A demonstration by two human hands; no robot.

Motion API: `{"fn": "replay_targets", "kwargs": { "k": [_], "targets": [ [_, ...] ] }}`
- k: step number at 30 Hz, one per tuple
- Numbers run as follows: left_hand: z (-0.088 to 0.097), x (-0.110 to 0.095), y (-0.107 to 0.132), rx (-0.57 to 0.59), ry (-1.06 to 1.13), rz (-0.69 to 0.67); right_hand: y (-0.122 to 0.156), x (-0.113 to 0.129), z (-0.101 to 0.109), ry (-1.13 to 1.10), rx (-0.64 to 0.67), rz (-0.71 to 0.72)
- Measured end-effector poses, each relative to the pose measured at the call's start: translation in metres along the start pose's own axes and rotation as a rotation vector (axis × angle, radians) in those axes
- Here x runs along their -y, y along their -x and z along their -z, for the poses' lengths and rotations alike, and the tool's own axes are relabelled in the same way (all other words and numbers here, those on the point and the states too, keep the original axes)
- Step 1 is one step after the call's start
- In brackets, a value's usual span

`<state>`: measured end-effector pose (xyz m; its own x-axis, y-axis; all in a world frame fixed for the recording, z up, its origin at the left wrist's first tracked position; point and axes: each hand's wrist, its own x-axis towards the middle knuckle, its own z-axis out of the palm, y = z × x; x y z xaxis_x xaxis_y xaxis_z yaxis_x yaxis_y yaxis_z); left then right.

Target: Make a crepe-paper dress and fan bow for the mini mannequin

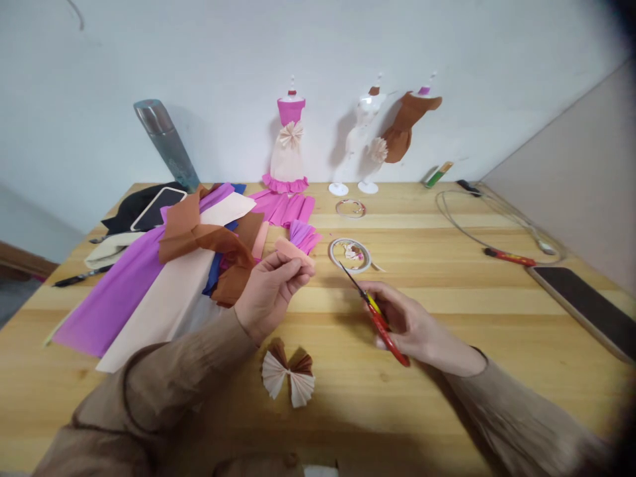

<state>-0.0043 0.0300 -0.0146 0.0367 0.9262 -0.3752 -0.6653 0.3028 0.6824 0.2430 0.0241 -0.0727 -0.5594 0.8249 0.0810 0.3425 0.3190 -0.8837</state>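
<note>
Writing on the green-labelled stick [438, 174], far beyond the right grip [412, 328], is too small to read. The left grip [271, 291], raised with bent wrist, pinches a folded peach paper strip [295, 255] between thumb and fingertips. The right grip rests on the desk [497, 298], closed around red scissors [377, 319], their blades slanting toward the strip. A pleated paper bow [288, 376] lies just below the left grip.

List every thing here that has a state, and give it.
Left hand: raised, pinching the peach paper.
Right hand: gripping the scissors.
Scissors: blades look closed.
Paper bow: pleated, lying flat.
Tape roll: lying flat.
Phone at right: screen dark.
Pink-dressed mannequin: upright.
</note>
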Motion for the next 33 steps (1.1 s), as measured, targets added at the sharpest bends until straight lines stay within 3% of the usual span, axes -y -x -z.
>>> {"fn": "replay_targets", "kwargs": {
  "k": [8,16,22,33],
  "targets": [
    [0.001,0.006,0.002,0.100,-0.094,-0.027,-0.014,0.009,-0.016,0.166,-0.021,0.059],
    [0.003,0.010,0.002,0.063,-0.217,-0.096,-0.032,0.037,-0.032,0.298,-0.006,0.100],
    [0.003,0.010,0.000,0.062,-0.324,-0.174,-0.036,0.040,-0.033,0.280,-0.044,0.132],
    [0.003,0.010,0.001,0.076,-0.287,-0.109,-0.034,0.040,-0.034,0.314,-0.088,0.114]
  ]
}}
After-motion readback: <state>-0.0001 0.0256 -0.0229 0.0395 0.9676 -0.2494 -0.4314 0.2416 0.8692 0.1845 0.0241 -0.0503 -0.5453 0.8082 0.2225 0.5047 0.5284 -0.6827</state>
